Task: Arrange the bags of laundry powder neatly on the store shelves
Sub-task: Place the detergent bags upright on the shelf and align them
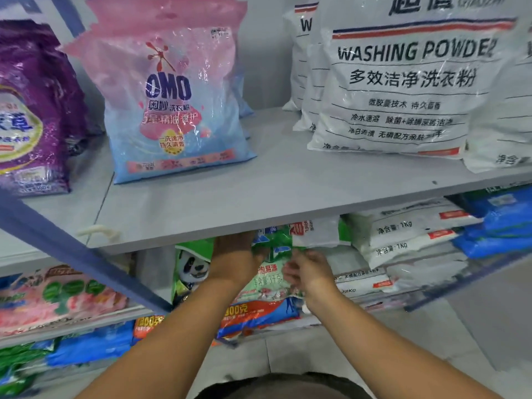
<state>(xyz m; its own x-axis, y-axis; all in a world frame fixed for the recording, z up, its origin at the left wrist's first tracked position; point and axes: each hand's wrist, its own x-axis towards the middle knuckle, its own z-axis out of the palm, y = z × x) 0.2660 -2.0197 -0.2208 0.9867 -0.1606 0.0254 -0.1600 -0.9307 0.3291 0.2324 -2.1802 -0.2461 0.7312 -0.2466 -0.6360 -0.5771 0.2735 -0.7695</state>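
Note:
Both my hands reach under the grey upper shelf [259, 194] to a green and white laundry powder bag [269, 279] standing on the shelf below. My left hand [234, 259] grips the bag near its top, fingers hidden behind the shelf edge. My right hand [309, 276] pinches the bag's right side. A green panda bag [191, 264] stands just left of it. A white Ariel bag [316, 233] sits behind, above my right hand.
On the upper shelf stand a pink and blue OMO bag [172, 105], a purple bag [31, 110] and white washing powder bags [403, 82]. Stacked white 1kg bags [408, 234] and blue bags [501, 226] lie at the lower right. Pink bags [57, 295] lie lower left. A blue shelf post [72, 251] crosses diagonally.

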